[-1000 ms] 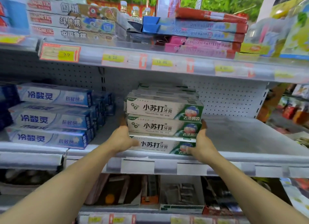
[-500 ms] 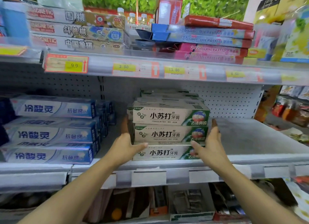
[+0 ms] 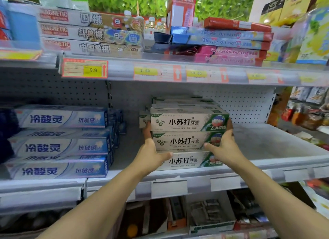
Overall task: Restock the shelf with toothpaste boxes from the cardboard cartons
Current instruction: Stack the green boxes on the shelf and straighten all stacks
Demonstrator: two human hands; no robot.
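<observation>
The toothpaste boxes point(image 3: 188, 140) are long white cartons with green right ends and black Chinese lettering, lying flat with their long faces outward. Three are stacked at the front of the grey metal shelf point(image 3: 277, 149), with further rows of the same boxes behind them. The stack stands left of the shelf's middle, its lowest box near the front lip.

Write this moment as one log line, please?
step: squaring stack | left hand: presses left end | right hand: presses right end | green toothpaste boxes: three high on shelf
</observation>
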